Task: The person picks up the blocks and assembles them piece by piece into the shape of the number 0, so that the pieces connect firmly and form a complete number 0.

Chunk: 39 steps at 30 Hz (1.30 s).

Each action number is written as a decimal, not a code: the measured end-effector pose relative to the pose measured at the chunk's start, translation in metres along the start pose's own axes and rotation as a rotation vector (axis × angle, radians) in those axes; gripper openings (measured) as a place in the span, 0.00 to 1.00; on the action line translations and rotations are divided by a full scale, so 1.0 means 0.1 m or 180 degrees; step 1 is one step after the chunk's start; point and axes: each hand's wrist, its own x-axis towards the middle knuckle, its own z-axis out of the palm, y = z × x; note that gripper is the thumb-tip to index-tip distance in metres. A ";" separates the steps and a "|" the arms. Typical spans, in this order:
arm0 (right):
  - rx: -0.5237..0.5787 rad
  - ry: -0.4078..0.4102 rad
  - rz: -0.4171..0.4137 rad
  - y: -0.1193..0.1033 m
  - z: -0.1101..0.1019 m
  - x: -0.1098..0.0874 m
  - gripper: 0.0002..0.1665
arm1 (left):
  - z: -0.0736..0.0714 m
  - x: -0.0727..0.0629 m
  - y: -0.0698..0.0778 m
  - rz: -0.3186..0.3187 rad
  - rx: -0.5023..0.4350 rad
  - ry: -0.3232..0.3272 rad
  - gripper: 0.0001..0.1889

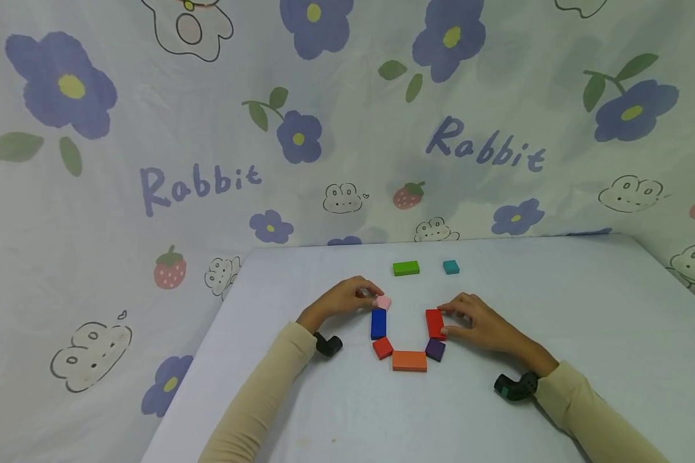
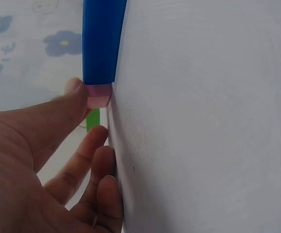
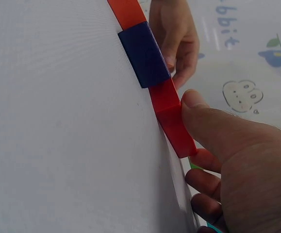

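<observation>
My left hand (image 1: 346,298) pinches a small pink block (image 1: 384,302) at the far end of a blue block (image 1: 378,324). In the left wrist view the thumb lies against the pink block (image 2: 98,96), which touches the blue one (image 2: 100,43). With thumb and index finger at its two ends, my right hand (image 1: 479,325) grips a long red block (image 1: 435,324). Its near end meets a dark purple block (image 1: 435,350). An orange block (image 1: 409,361) forms the near side, and a small red block (image 1: 383,348) sits at its left corner. Together they make a U shape.
Farther back on the white table (image 1: 556,283) lie a green block (image 1: 406,268) and a small teal block (image 1: 451,267). Behind the table hangs a printed cloth (image 1: 359,154) with flowers and rabbits. Black wrist cameras sit on both wrists.
</observation>
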 end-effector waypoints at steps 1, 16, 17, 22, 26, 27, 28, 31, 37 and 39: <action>0.0005 0.0005 -0.0002 0.00 0.00 0.00 0.30 | 0.00 0.00 0.00 0.0006 0.0000 0.0002 0.13; -0.0062 0.0063 -0.0065 0.01 -0.04 0.01 0.28 | 0.06 -0.20 -0.03 0.0295 -0.0071 -0.0044 0.28; -0.0061 0.0064 -0.0056 0.01 -0.04 0.02 0.28 | 0.07 -0.21 -0.03 0.0313 -0.0077 -0.0040 0.29; 0.0007 0.0026 0.0007 0.02 -0.02 0.02 0.29 | 0.16 -0.29 -0.01 0.0259 -0.0015 0.0030 0.32; 0.0018 0.0010 0.0013 0.04 0.04 -0.03 0.29 | 0.23 -0.34 -0.04 0.0207 0.0063 0.0039 0.34; 0.0005 0.0026 -0.0010 0.04 0.06 -0.04 0.29 | 0.25 -0.35 -0.06 0.0212 0.0085 0.0045 0.33; -0.0012 0.0046 -0.0048 0.04 0.06 -0.05 0.29 | 0.27 -0.36 -0.07 0.0227 0.0109 0.0054 0.33; -0.0048 0.0136 -0.0114 0.04 0.06 -0.06 0.28 | 0.30 -0.38 -0.07 0.0251 0.0147 0.0092 0.33; -0.0025 0.0096 -0.0082 0.02 0.01 -0.04 0.28 | 0.30 -0.38 -0.06 0.0261 0.0134 0.0152 0.32; -0.0006 0.0040 -0.0056 0.02 0.00 -0.03 0.29 | 0.30 -0.39 -0.05 0.0232 0.0130 0.0159 0.31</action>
